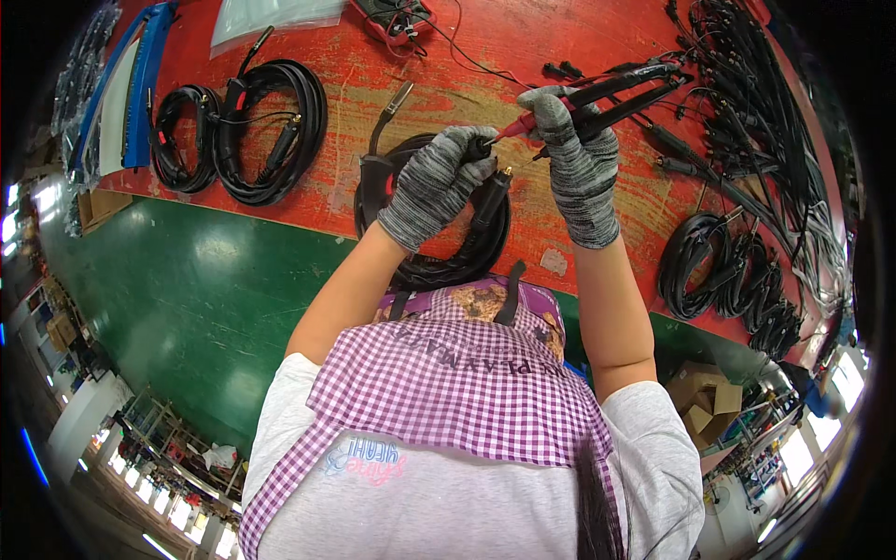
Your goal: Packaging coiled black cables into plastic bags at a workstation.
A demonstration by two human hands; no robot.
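Grey knitted gloves (pixel 586 191) cover both your hands. Your left hand (pixel 434 182) pinches a black plug (pixel 483 147) between thumb and fingers, over a coil of black cable (pixel 439 273) at the near edge of the red table (pixel 541 210). Your right hand (pixel 581 159) has its fingers curled around a red probe (pixel 516 128) and a black probe (pixel 635 105); the red tip points into the plug, the black tip stands apart. A brass-tipped connector (pixel 488 203) sits just right of your left hand.
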